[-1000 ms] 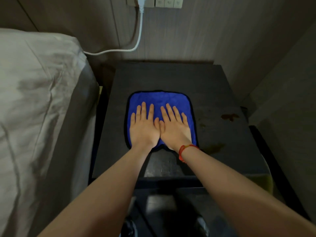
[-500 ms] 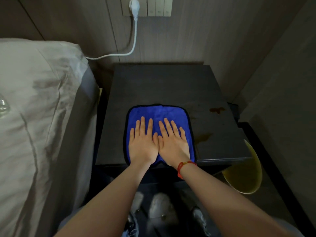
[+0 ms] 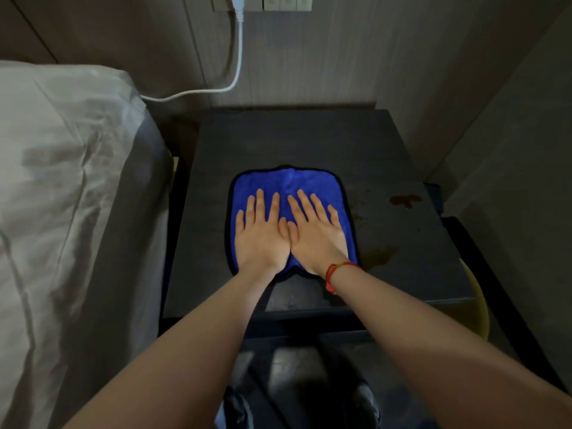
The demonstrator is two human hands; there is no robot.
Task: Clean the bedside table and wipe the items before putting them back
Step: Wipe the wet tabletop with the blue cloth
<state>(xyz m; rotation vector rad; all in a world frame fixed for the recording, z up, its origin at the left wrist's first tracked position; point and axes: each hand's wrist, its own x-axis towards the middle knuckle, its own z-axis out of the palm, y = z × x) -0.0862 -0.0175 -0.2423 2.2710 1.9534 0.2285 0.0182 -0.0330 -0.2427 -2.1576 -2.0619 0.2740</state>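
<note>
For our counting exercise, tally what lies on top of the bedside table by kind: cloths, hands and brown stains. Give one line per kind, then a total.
Blue cloths: 1, the blue cloth spread flat on the bedside table
Hands: 2, the left hand and right hand pressing flat on the cloth
Brown stains: 2, stain near the right edge and stain beside the cloth
Total: 5

Both hands (image 3: 291, 233) flat (side by side) on blue cloth (image 3: 288, 181), dark bedside table (image 3: 278, 137)
</note>
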